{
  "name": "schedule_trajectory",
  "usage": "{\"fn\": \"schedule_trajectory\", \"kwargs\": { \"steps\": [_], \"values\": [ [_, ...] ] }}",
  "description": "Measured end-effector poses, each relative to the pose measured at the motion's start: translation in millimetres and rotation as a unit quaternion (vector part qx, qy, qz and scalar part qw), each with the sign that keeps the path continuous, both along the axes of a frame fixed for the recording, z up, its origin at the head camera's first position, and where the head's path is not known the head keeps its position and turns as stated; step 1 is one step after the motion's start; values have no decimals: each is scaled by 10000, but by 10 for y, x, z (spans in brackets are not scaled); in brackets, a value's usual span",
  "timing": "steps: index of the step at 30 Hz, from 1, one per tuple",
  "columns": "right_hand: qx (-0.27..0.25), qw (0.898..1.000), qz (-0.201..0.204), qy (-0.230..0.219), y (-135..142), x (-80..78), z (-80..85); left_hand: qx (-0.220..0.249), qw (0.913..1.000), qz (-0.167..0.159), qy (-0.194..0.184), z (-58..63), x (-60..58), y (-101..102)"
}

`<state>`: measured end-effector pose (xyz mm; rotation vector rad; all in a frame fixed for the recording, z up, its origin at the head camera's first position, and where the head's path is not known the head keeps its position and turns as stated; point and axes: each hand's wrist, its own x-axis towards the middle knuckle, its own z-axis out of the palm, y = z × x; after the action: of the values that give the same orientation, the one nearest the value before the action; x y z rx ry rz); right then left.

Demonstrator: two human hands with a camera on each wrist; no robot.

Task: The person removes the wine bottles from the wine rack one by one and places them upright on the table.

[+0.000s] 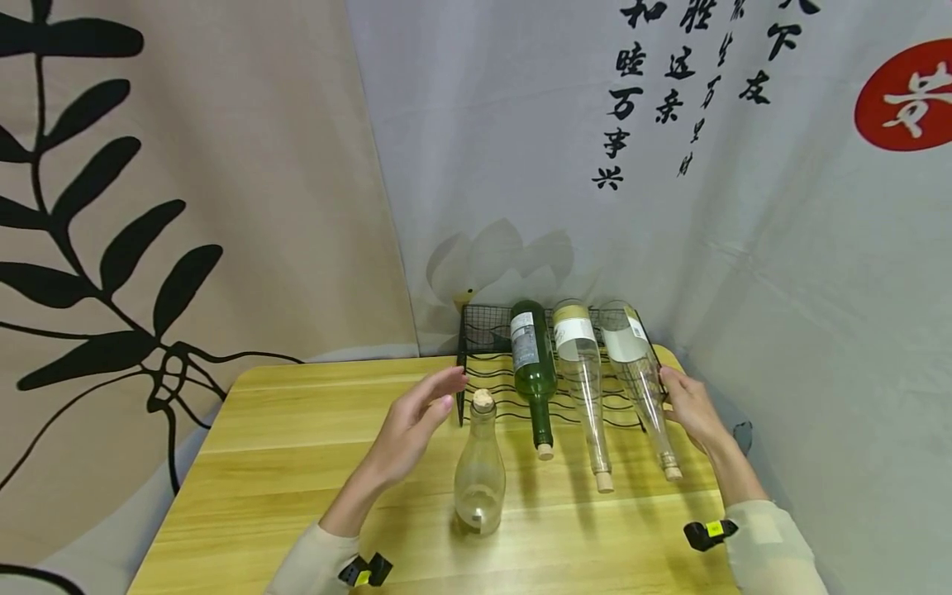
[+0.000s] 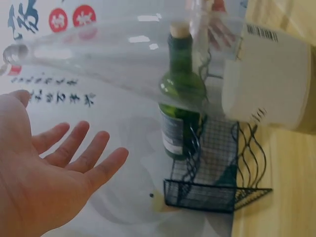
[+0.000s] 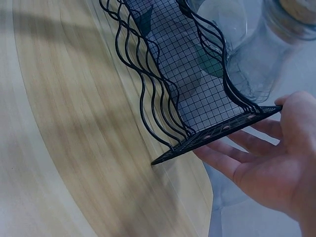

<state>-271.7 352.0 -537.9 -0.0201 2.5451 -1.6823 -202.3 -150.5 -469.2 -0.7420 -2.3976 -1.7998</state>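
Observation:
A black wire wine rack (image 1: 487, 330) stands on the table with a green bottle (image 1: 532, 364) and two clear bottles, the middle one (image 1: 576, 339) and the right one (image 1: 626, 347), lying in it, corked necks toward me. Just in front of the rack's left end, a clear corked bottle (image 1: 479, 487) stands upright. Beside its neck is my left hand (image 1: 405, 434), fingers extended and holding nothing; the left wrist view shows the palm and spread fingers apart from the bottle. My right hand (image 1: 692, 405) grips the rack's right side panel (image 3: 217, 131), thumb at its edge and fingers behind it.
The wooden table (image 1: 297, 463) has rounded back corners. A printed cloth (image 1: 521, 165) with black characters hangs right behind the rack, and another cloth wall (image 1: 840, 330) runs close along the right side.

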Motion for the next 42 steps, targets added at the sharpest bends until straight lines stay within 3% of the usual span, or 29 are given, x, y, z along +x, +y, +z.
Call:
{"fn": "schedule_trajectory", "kwargs": {
  "steps": [9, 17, 25, 35, 42],
  "values": [
    [23, 10000, -11, 33, -5, -1, -4, 194, 9986, -340, 343, 129, 230, 87],
    [-7, 10000, -26, -13, 3, -4, -11, 326, 9958, -708, 481, 145, 332, 167],
    [1, 10000, -16, 1, 0, 0, -15, 480, 9917, -902, 782, 125, 354, 251],
    [-20, 10000, -52, 6, -5, 6, -33, 654, 9919, -919, 577, 181, 385, 307],
    [-25, 10000, -61, -2, -2, 12, -45, 603, 9928, -807, 647, 164, 356, 334]
  ]
}}
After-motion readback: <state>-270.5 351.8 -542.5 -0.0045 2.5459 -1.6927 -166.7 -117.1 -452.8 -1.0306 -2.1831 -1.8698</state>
